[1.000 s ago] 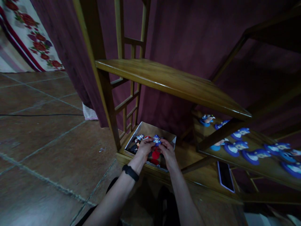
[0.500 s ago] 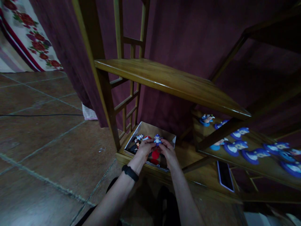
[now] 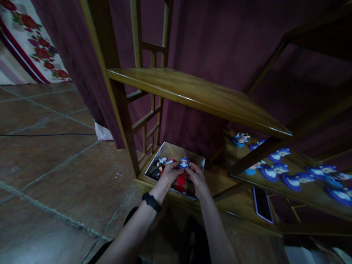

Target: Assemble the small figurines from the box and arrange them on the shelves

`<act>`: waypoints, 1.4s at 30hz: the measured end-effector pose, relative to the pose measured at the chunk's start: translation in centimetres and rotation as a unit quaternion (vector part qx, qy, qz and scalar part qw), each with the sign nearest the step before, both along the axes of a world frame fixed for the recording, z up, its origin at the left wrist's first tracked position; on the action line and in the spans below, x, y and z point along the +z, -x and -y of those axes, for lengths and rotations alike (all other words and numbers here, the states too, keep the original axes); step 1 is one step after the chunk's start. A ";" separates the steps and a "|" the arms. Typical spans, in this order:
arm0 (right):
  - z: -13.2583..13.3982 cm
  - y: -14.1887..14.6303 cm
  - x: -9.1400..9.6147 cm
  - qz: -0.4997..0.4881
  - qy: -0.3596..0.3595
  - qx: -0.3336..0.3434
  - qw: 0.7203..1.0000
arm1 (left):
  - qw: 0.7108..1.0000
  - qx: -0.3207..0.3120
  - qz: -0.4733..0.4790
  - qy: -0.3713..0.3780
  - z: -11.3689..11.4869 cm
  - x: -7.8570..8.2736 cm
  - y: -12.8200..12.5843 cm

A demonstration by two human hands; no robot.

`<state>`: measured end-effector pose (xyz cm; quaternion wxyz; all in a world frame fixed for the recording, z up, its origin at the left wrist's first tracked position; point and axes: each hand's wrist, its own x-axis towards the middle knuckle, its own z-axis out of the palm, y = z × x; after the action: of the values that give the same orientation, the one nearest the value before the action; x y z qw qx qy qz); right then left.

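Observation:
A small purple-and-white figurine [image 3: 184, 162] stands upright between my two hands, over an open box. My left hand [image 3: 171, 173], with a black band on its wrist, grips the figurine's left side near the base. Fingers of my right hand [image 3: 196, 173] close on its right side. Beneath them, the white-walled box [image 3: 189, 150] holds other figurines, among them a dark one with red [image 3: 160, 168] and a small white one [image 3: 163, 160] at the left. A red round piece [image 3: 180, 180] shows below my hands; the rest of the box's contents is partly hidden.
The box sits on the low wooden shelf [image 3: 217, 183]. A higher shelf board [image 3: 192, 88] juts out above it. On the right-hand shelf stand several blue-based figurines [image 3: 273, 171]. A phone [image 3: 262, 204] lies on the low shelf, and a lattice side panel [image 3: 148, 117] rises at left.
The view has shifted very slightly. Both hands still hold the figurine over the box, in nearly the same place.

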<state>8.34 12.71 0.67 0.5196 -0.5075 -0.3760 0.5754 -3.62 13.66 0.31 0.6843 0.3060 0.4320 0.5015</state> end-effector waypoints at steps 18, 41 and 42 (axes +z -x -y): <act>-0.2 -0.4 -0.3 0.021 0.012 0.024 0.999 | 0.995 -0.031 -0.070 -0.068 -0.1 0.3 -0.1; -0.4 -0.3 -0.1 -0.003 -0.036 -0.022 0.999 | 0.987 0.002 -0.083 -0.137 -1.0 -0.7 -0.4; -0.4 -0.3 -0.1 0.002 -0.045 -0.021 0.999 | 0.986 0.006 -0.082 -0.143 -0.9 -0.6 -0.4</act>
<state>8.61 13.07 0.60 0.5532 -0.4929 -0.3920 0.5453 -3.26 14.54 -0.30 0.5928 0.4384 0.4125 0.5350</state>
